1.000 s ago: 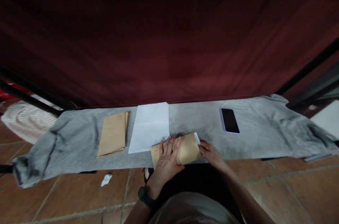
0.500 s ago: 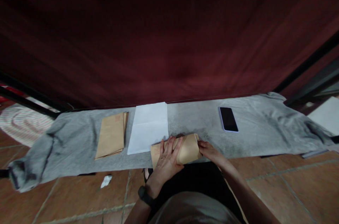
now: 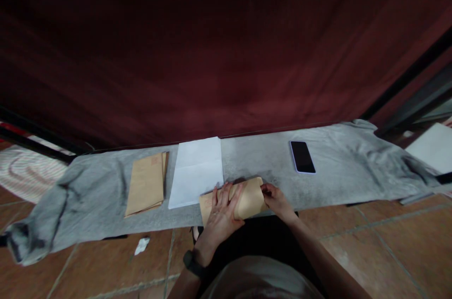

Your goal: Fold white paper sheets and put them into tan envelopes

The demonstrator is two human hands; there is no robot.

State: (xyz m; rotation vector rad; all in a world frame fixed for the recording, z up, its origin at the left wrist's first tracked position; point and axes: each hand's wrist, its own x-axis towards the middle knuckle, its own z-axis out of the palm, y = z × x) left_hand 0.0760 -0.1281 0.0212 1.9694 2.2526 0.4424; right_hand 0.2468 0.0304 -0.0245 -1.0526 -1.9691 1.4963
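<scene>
A brown paper envelope [image 3: 250, 197] lies at the near edge of a bench covered with grey cloth [image 3: 339, 176]. My left hand [image 3: 222, 214] rests flat on the envelope's left half, fingers spread. My right hand [image 3: 273, 197] is at the envelope's right end, fingers curled and pinching its edge. The white sheet that stuck out there no longer shows. Just left of the envelope lies a stack of white paper [image 3: 196, 171], and further left a pile of brown envelopes [image 3: 145, 182].
A black phone [image 3: 302, 157] lies face up on the cloth to the right. A dark red curtain [image 3: 226, 54] hangs behind the bench. A small white scrap [image 3: 141, 245] lies on the brown tiled floor. A white board [image 3: 429, 146] shows at far right.
The white corner sticking out of the envelope's right end has gone from sight under my right hand's fingers, which closed in on the edge. My left hand stayed flat.
</scene>
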